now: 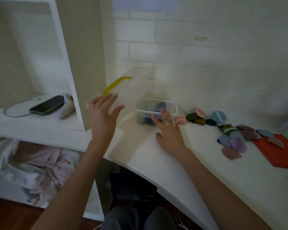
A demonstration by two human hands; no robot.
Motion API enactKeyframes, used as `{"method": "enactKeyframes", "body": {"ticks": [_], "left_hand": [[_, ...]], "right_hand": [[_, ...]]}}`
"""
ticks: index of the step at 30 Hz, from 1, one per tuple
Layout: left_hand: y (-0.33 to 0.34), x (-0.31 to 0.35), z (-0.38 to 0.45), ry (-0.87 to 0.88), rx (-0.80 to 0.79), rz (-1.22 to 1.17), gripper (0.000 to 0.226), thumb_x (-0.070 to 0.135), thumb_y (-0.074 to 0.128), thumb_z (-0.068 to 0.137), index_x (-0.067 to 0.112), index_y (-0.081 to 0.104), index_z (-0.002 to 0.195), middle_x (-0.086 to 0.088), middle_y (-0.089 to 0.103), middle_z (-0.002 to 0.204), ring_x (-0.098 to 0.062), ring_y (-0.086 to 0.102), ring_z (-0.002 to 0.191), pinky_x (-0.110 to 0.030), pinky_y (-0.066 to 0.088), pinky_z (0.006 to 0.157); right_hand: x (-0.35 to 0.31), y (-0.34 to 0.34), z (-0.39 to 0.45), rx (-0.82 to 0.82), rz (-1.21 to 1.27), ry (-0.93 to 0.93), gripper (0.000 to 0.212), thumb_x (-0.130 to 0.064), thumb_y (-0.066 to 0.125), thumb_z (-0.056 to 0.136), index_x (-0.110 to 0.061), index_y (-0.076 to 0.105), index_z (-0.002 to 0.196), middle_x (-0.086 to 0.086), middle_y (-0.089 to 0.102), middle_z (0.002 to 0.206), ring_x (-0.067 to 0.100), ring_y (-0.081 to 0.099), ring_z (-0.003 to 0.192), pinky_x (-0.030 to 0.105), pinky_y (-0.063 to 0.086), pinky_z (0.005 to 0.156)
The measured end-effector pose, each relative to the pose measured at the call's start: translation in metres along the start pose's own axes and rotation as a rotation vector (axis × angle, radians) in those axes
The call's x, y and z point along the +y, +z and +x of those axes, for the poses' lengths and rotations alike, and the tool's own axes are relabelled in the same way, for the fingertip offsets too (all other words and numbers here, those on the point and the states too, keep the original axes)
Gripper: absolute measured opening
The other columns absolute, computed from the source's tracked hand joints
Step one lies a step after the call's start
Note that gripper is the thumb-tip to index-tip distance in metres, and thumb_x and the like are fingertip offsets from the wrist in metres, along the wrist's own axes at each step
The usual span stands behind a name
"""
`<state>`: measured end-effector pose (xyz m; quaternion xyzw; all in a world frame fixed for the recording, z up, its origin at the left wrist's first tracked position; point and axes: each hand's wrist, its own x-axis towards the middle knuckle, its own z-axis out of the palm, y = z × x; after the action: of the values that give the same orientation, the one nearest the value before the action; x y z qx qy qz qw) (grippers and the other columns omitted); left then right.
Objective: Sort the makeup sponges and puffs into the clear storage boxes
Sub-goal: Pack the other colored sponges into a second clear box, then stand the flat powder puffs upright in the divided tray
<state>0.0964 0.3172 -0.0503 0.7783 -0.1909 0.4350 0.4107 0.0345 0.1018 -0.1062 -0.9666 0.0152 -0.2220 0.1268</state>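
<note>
A clear storage box (173, 108) stands on the white counter by the brick wall, with blue and green sponges inside. Its clear lid (136, 87) with a yellow clip (114, 85) hangs tilted and blurred to the left of the box. My left hand (103, 113) is raised with spread fingers against the lid's lower end; the blur hides whether it grips it. My right hand (169, 135) lies flat on the counter, holding nothing, its fingertips at the box's near wall. Several puffs (236, 138) in green, blue, purple and pink lie in a loose row to the right.
An orange cloth (279, 155) lies at the right under some puffs. A white shelf unit (83, 63) stands on the left, holding a phone (47, 105) on a cable. The counter (198, 171) curves toward my knees. Folded fabric (33, 163) sits below the shelf.
</note>
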Motion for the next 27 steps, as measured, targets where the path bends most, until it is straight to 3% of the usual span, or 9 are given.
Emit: {"method": "enactKeyframes", "body": {"ticks": [4,7,9,11,14,19,22,25,27], "left_hand": [[-0.008,0.025,0.01,0.125,-0.212,-0.165,0.044,0.032,0.076,0.071,0.015,0.07,0.112,0.002,0.067,0.112,-0.023,0.054,0.109,-0.018,0.033,0.096],[-0.017,0.041,0.009,0.121,-0.283,-0.278,0.045,0.033,0.076,0.067,0.017,0.071,0.109,0.01,0.063,0.107,-0.015,0.055,0.106,-0.009,0.034,0.094],[-0.022,0.052,0.007,0.066,-0.371,-0.371,0.049,0.037,0.075,0.064,0.021,0.07,0.11,0.008,0.065,0.106,-0.008,0.056,0.104,-0.005,0.034,0.093],[-0.024,0.063,0.002,0.04,-0.493,-0.434,0.052,0.038,0.074,0.061,0.023,0.068,0.11,0.006,0.065,0.104,0.002,0.056,0.098,-0.001,0.034,0.09],[-0.027,0.075,-0.009,0.016,-0.583,-0.465,0.04,0.029,0.075,0.069,0.026,0.068,0.108,0.006,0.065,0.104,0.004,0.055,0.093,0.001,0.033,0.086],[-0.028,0.076,-0.032,0.031,-0.697,-0.467,0.044,0.031,0.08,0.061,0.028,0.069,0.104,0.005,0.066,0.108,-0.003,0.058,0.099,-0.001,0.036,0.089],[-0.025,0.074,-0.05,0.099,-0.741,-0.426,0.052,0.04,0.08,0.055,0.025,0.071,0.104,0.0,0.067,0.111,-0.01,0.06,0.104,-0.021,0.044,0.099],[-0.017,0.067,-0.068,0.299,-0.61,-0.12,0.05,0.036,0.083,0.062,0.019,0.071,0.108,-0.003,0.07,0.11,-0.022,0.061,0.106,-0.053,0.035,0.106],[-0.009,0.061,-0.077,0.443,-0.476,0.048,0.045,0.035,0.081,0.067,0.015,0.07,0.106,-0.005,0.072,0.104,-0.028,0.064,0.098,-0.06,0.036,0.099]], "right_hand": [[-0.009,-0.041,0.007,0.4,1.073,0.279,0.036,-0.005,0.045,0.094,-0.016,0.051,0.128,0.013,0.055,0.127,0.025,0.054,0.121,0.031,0.045,0.101],[0.01,-0.088,0.002,0.553,1.33,0.477,0.03,-0.029,0.036,0.102,-0.038,0.042,0.13,0.003,0.053,0.124,0.013,0.062,0.104,0.036,0.051,0.09],[0.025,-0.106,-0.008,0.524,1.13,0.394,0.037,-0.05,0.04,0.094,-0.051,0.037,0.13,-0.005,0.039,0.144,0.007,0.048,0.123,0.041,0.04,0.106],[0.031,-0.114,-0.026,0.486,0.866,0.198,0.049,-0.041,0.051,0.093,-0.036,0.035,0.139,-0.004,0.037,0.146,-0.009,0.041,0.124,0.022,0.033,0.11],[0.039,-0.116,-0.055,0.422,0.494,0.017,0.067,-0.037,0.071,0.077,-0.028,0.041,0.137,-0.009,0.039,0.141,-0.001,0.034,0.131,0.016,0.023,0.111],[0.054,-0.106,-0.102,0.369,0.275,0.042,0.048,-0.04,0.078,0.07,-0.028,0.062,0.113,-0.006,0.055,0.122,0.006,0.046,0.118,0.02,0.034,0.098],[0.055,-0.094,-0.117,0.388,0.003,0.082,0.048,-0.051,0.065,0.079,-0.022,0.066,0.116,0.004,0.06,0.124,0.019,0.055,0.118,0.001,0.006,0.101],[0.059,-0.084,-0.118,0.493,-0.4,-0.025,0.057,-0.062,0.041,0.087,-0.019,0.068,0.112,0.006,0.068,0.115,0.028,0.061,0.113,0.044,0.015,0.113],[0.058,-0.081,-0.115,0.582,-0.507,-0.124,0.059,-0.057,0.035,0.094,-0.012,0.069,0.11,0.009,0.071,0.108,0.028,0.065,0.105,0.052,0.026,0.106]]}}
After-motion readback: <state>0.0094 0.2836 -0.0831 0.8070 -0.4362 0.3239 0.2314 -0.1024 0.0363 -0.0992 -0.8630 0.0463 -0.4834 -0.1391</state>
